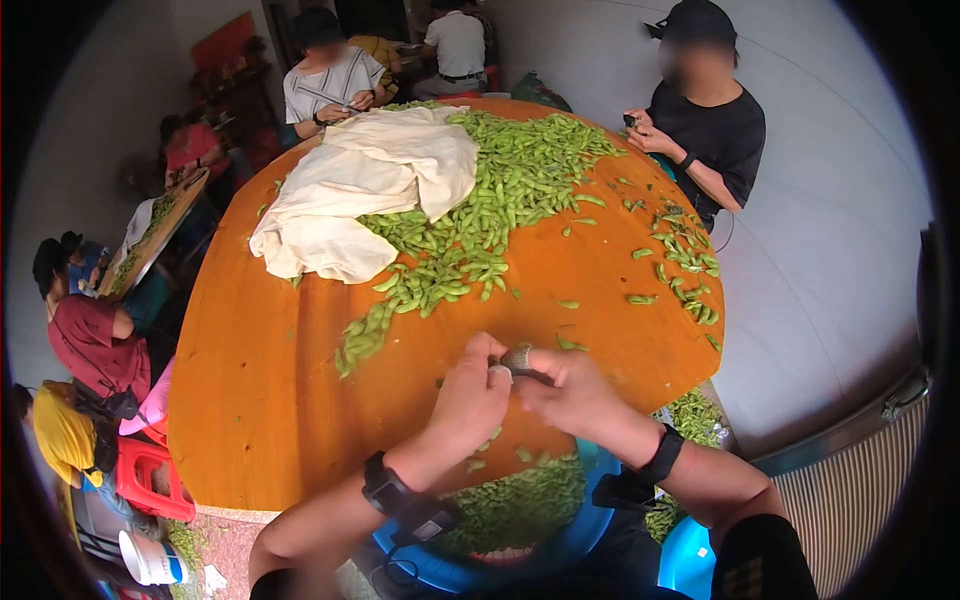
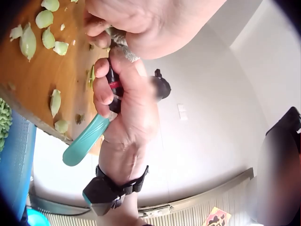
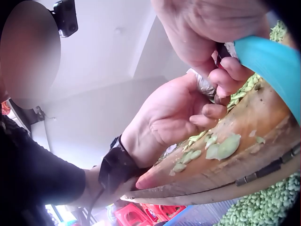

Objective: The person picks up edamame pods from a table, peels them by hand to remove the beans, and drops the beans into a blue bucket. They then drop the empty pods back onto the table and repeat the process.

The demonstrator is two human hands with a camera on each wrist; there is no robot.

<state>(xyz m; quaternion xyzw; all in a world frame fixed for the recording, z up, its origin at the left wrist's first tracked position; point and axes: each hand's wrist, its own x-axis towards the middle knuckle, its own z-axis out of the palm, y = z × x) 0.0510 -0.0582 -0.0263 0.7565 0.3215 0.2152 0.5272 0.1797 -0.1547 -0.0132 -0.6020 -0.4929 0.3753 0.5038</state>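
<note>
Gripping a teal-handled tool (image 2: 87, 139) in curled fingers, the right hand (image 1: 575, 390) meets the left hand (image 1: 468, 400), whose fingers pinch something small I can't make out, at the near edge of the bench (image 1: 280, 400); with fingertips so close, a slip could nick them

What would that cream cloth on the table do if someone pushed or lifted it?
The cloth lies crumpled in soft folds over the pods, so it would probably bunch up when pushed, not slide as one piece. Lifted, it would likely hang limp. It looks light for its spread, and might drag loose pods along.
</note>
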